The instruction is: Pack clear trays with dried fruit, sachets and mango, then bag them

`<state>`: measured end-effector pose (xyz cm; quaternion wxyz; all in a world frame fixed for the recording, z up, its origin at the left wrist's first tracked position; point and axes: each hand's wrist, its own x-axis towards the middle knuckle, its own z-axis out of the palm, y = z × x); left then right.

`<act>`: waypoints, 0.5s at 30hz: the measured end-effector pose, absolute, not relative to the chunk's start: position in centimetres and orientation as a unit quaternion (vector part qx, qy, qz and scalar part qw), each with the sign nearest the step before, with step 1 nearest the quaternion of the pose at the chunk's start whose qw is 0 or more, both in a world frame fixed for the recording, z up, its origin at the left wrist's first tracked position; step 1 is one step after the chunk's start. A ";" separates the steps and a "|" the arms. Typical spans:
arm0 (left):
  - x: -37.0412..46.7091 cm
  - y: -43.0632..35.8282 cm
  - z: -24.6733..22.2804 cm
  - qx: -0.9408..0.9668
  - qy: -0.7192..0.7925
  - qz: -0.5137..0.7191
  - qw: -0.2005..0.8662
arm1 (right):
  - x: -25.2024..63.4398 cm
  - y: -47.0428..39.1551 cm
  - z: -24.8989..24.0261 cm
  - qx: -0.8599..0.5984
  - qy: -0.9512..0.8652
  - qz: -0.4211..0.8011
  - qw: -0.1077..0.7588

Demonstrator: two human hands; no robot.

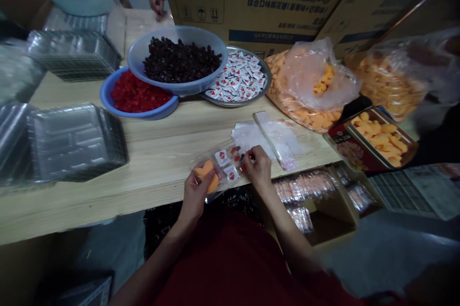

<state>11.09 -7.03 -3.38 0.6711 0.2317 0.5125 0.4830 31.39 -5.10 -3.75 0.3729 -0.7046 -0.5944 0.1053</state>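
My left hand [195,194] is closed on the left end of a clear plastic tray [220,175], its thumb over an orange, heart-like piece [204,170]. Two small white sachets with red print [232,172] lie in the tray's middle. Toward its right end are a few dark and red pieces [235,152]. At that end my right hand [258,167] has its fingers pinched together beside a bit of red; what they hold is hidden. Just beyond lie thin clear plastic bags [251,135] and a long folded strip [275,140].
Behind stand a basin of dark pieces [183,59], a blue basin of red pieces [138,95] and a metal bowl of sachets [239,78]. Stacked clear trays [72,138] are at left. Bagged orange pieces [305,114], a tin [345,145] and a carton [338,234] are at right. Another person's hand [157,1] shows behind.
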 end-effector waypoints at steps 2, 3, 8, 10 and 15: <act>10.9 -7.1 -3.5 0.235 0.508 0.485 0.672 | 31.3 -5.4 -4.1 -0.706 -0.600 0.104 0.362; 10.8 -7.1 -3.5 0.238 0.505 0.480 0.677 | 31.3 -5.4 -4.2 -0.706 -0.600 0.105 0.362; 11.2 -6.5 -3.7 0.253 0.477 0.446 0.714 | 31.1 -5.2 -4.1 -0.696 -0.611 0.115 0.359; 11.9 -5.9 -4.1 0.256 0.469 0.454 0.713 | 30.7 -5.3 -4.0 -0.672 -0.634 0.132 0.359; 14.4 -4.9 -4.8 0.297 0.461 0.444 0.708 | 29.5 -6.1 -3.9 -0.612 -0.681 0.168 0.365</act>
